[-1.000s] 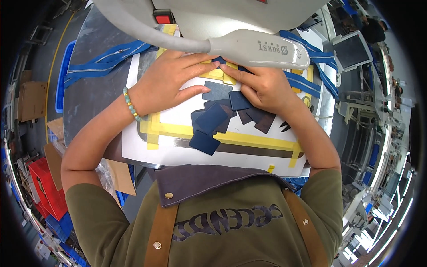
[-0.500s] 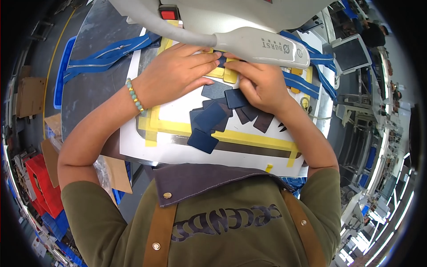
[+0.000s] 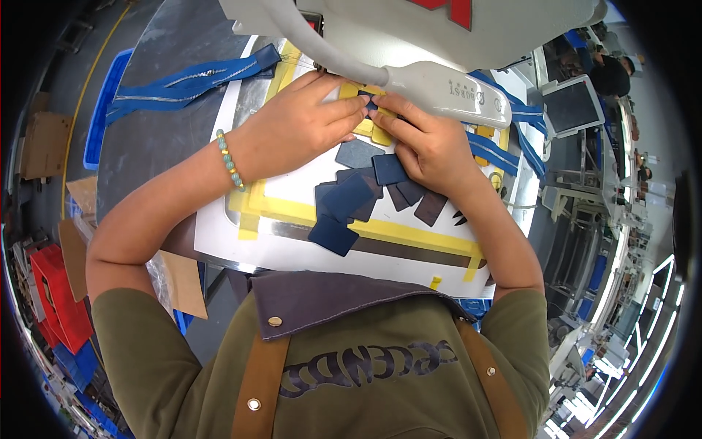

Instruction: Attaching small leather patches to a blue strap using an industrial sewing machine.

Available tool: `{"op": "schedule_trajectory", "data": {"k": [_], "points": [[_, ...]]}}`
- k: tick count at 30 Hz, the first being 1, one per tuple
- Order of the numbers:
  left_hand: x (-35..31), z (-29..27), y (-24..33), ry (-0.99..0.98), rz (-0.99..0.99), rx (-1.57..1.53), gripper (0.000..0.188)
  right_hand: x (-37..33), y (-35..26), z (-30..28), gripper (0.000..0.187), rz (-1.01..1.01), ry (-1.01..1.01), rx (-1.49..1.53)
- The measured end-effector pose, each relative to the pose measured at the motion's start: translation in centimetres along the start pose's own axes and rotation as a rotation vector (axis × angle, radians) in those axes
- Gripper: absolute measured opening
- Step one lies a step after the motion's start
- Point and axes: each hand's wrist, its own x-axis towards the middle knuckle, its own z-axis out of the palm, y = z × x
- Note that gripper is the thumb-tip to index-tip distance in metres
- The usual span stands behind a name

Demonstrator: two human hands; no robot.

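A small dark blue fabric piece (image 3: 368, 104) is pinched between the fingertips of the left hand (image 3: 303, 126) and the right hand (image 3: 428, 143), lying on yellow tape (image 3: 365, 124) just under the white arm of the sewing machine (image 3: 439, 84); only a sliver of it is seen between the fingertips, which are pressed down flat on it rather than clenched. Just below the fingers, towards the person, a loose heap of dark blue patches (image 3: 351, 201) is spread over the white template board (image 3: 241, 245), one patch being partly covered by the right palm. Well beyond the left fingers, blue zippers (image 3: 194, 80) are laid on the grey table (image 3: 153, 139), and a beaded bracelet (image 3: 229, 159) is worn on the left wrist.
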Motion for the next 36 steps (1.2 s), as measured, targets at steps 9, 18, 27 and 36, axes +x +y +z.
{"op": "schedule_trajectory", "data": {"k": [9, 18, 27, 36], "points": [[-0.6, -0.7, -0.2, -0.122, -0.059, -0.078, 0.036, 0.0, -0.2, -0.2, 0.046, 0.001, -0.008, -0.034], [-0.4, -1.0, -1.0, -0.092, 0.051, 0.009, 0.043, 0.1, 0.1, 0.2, 0.038, -0.081, 0.1, -0.032], [-0.1, -1.8, -1.3, -0.209, 0.125, 0.127, 0.039, -0.2, -0.1, -0.1, 0.04, -0.061, 0.075, -0.031], [0.4, -1.8, -1.6, -0.171, 0.201, 0.165, 0.033, -1.2, -1.1, -2.9, 0.056, 0.063, -0.117, 0.025]]}}
